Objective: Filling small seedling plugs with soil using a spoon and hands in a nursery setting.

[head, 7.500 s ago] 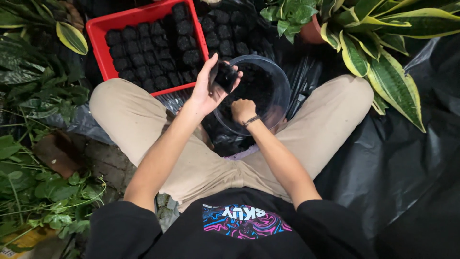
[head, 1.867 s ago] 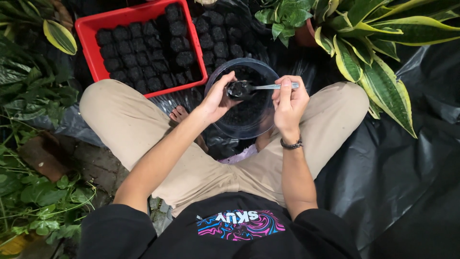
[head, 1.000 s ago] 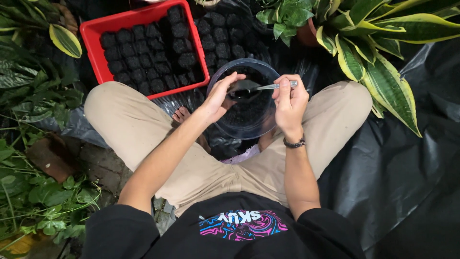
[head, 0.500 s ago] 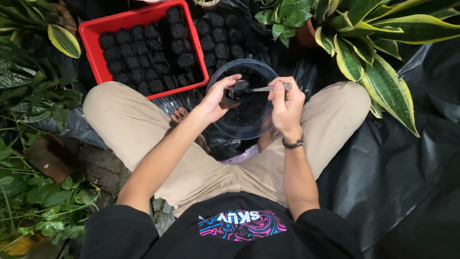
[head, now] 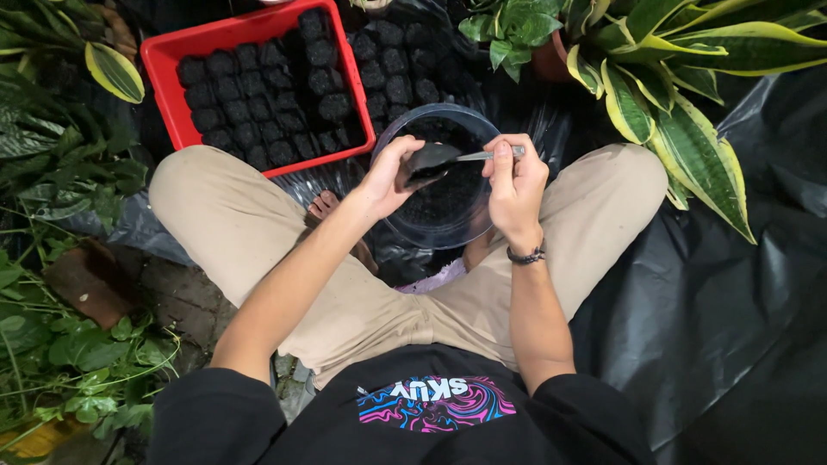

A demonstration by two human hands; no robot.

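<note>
Soil-dark small black bag (head: 412, 172) in left grip (head: 388, 176); right grip (head: 515, 185) pinches metal spoon (head: 457, 157).

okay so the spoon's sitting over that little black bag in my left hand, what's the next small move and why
Probably tip the spoon so its soil drops into the small black bag. The right hand holds its bowl right at the bag's mouth, the left hand steadies the bag, both above the clear bowl.
</note>
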